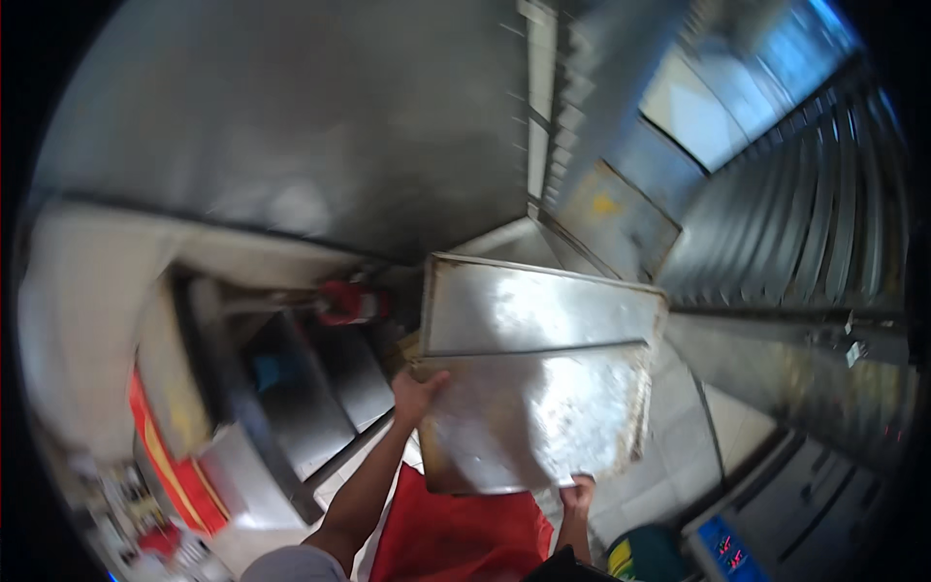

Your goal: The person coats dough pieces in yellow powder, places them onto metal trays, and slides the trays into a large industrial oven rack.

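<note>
A worn metal baking tray (543, 417) is held in front of my body, tilted. My left hand (417, 398) is closed around its left edge near the upper corner, and my right hand (578, 492) grips its lower edge near the right corner. Just beyond lies a second metal baking tray (543, 301), partly covered by the nearer one. Whether my fingers also hold that farther tray is hidden. Both trays have shiny, stained surfaces and browned rims. A red apron (461, 533) shows below them.
A large steel panel (291, 116) stands ahead on the left. A slotted metal rack (805, 213) is on the right. At left are dark steel shelves (291, 388) with a red object (347, 303) behind. A machine with a blue display (727, 548) sits lower right, above tiled floor (669, 456).
</note>
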Motion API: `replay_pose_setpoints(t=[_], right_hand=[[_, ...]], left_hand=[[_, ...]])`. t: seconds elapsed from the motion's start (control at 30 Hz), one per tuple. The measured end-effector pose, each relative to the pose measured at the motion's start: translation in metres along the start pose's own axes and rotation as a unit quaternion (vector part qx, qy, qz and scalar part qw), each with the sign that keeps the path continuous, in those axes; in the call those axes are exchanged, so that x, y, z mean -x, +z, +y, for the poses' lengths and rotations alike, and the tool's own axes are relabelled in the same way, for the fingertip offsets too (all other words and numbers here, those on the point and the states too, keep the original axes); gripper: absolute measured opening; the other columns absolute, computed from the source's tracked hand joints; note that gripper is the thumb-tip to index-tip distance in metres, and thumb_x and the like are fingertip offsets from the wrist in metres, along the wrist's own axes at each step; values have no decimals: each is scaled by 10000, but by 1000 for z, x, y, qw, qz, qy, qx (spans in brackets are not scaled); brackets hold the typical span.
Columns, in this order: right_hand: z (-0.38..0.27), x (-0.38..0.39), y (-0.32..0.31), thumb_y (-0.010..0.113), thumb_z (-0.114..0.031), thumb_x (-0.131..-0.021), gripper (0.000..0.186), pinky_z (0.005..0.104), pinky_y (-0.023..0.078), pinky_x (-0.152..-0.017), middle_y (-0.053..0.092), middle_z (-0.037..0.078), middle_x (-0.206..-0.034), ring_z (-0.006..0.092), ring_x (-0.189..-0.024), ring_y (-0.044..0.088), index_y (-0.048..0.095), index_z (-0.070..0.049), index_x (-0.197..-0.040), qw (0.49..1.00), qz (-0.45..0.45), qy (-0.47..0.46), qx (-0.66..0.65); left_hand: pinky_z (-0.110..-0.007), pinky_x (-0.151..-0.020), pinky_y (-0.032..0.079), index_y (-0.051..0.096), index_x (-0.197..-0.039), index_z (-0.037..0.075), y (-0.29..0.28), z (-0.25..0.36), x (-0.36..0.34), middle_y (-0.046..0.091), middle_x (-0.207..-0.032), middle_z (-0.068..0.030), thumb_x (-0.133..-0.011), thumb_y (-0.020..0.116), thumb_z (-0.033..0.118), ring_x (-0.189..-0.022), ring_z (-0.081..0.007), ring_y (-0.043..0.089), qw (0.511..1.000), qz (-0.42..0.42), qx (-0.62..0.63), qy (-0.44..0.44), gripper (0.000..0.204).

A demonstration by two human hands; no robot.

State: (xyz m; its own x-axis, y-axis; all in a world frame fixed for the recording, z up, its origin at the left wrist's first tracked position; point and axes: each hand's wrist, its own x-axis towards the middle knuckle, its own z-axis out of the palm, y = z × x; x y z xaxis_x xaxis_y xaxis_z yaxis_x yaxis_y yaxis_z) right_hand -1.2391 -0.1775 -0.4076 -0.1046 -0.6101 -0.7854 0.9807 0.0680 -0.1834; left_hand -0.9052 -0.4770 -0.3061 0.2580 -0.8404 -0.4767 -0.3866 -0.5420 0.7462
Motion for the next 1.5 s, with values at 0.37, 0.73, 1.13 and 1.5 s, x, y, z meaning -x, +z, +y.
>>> replay_pose_setpoints(t=[0.37,0.73,1.13,1.5], right_hand=[[71,239,262,553,12,-556,785,528,374,-1056,523,204,-1288,400,-1208,478,419,45,-1329,961,-221,48,160],[447,251,370,602,-80,-800,376,416,422,-1002,610,139,-1150,274,-1089,569,551,13,-1161,897,-381,170,143],[385,301,385,637,-187,-875,444,443,428,-995,567,126,-1219,297,-1145,545,485,-93,-1281,788,-366,301,393],[124,127,298,581,-239,-896,495,366,490,-856,575,143,-1165,259,-1019,586,429,-52,-1328,946,-67,92,302]], left_hand=[[-363,-591,450,630,-797,-40,-361,43,249,597,-636,-130,-788,726,458,-615,-116,477,984,174,29,14,507],[-321,-800,481,608,-1106,-41,-657,-20,267,655,-867,-112,-845,665,453,-870,-193,611,827,501,16,254,561],[-568,-1123,22,77,-1513,105,-575,-100,206,77,-1566,-188,-750,640,660,-1426,-418,74,715,52,696,43,1099],[-521,-1125,143,169,-1507,113,-501,-71,189,127,-1549,-183,-818,542,644,-1418,-348,166,814,361,446,-86,946]])
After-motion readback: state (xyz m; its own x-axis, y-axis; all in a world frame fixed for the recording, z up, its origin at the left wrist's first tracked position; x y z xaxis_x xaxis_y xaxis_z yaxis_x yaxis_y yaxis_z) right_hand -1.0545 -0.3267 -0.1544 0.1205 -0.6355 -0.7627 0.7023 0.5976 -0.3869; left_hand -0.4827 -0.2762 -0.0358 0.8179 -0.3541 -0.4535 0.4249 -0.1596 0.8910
